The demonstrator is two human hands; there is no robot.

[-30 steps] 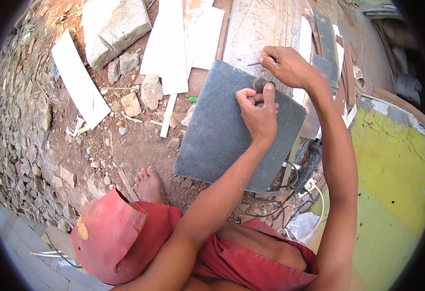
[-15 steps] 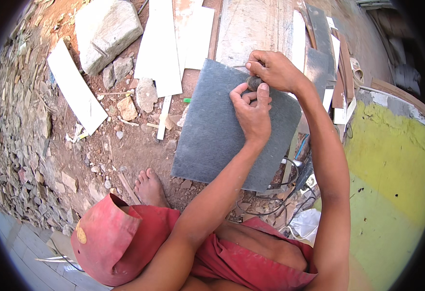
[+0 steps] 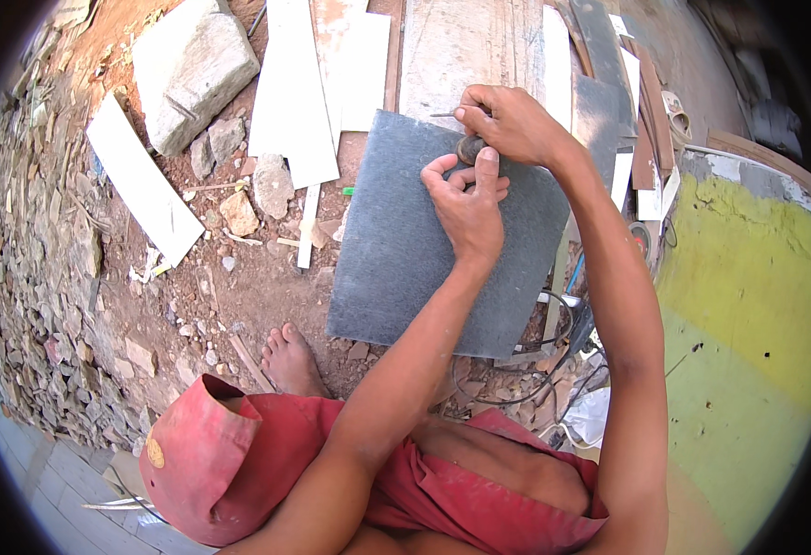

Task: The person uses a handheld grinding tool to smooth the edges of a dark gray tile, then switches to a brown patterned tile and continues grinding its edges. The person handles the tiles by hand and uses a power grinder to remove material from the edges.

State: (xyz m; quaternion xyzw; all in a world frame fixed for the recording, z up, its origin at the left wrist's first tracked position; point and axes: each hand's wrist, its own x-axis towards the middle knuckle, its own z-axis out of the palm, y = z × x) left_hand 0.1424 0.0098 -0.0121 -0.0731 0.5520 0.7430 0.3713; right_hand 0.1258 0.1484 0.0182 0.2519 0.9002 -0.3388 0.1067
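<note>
A dark grey tile [image 3: 424, 250] lies in front of me under both hands. Over its far edge, my left hand [image 3: 465, 208] is closed with curled fingers against a small round dark thing [image 3: 470, 149], whose kind I cannot make out. Just beyond it, my right hand [image 3: 513, 125] pinches a thin rod [image 3: 443, 115] that sticks out to the left past the fingertips. The heel of the right hand comes close to the round thing; whether it touches is hidden.
White strips [image 3: 294, 92] and a large stone block [image 3: 192, 74] lie at the far left among rubble. More cut strips [image 3: 623, 120] lean at the right beside a yellow-green surface [image 3: 738, 287]. Black cable [image 3: 507, 400] runs below the tile. My bare foot [image 3: 291, 361] stands near its lower left corner.
Both hands and the round thing appear slightly farther left in the view, as the whole scene has shifted a little. The grips look the same.
</note>
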